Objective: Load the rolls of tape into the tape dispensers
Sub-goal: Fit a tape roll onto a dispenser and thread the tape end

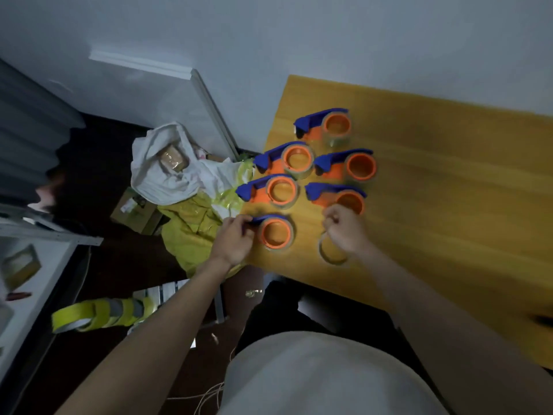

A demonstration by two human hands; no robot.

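The left hand (235,241) pinches the blue handle of the nearest dispenser (273,232), rigid plastic with a round orange hub. The right hand (344,229) curls its grip on a clear tape roll (330,254) lying on the yellow counter (434,205): light, stiff, probably slick; best held by its rim.

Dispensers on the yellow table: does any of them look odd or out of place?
No dispenser stands out. One loose tape roll lies flat on the table under the right hand, outside any dispenser.
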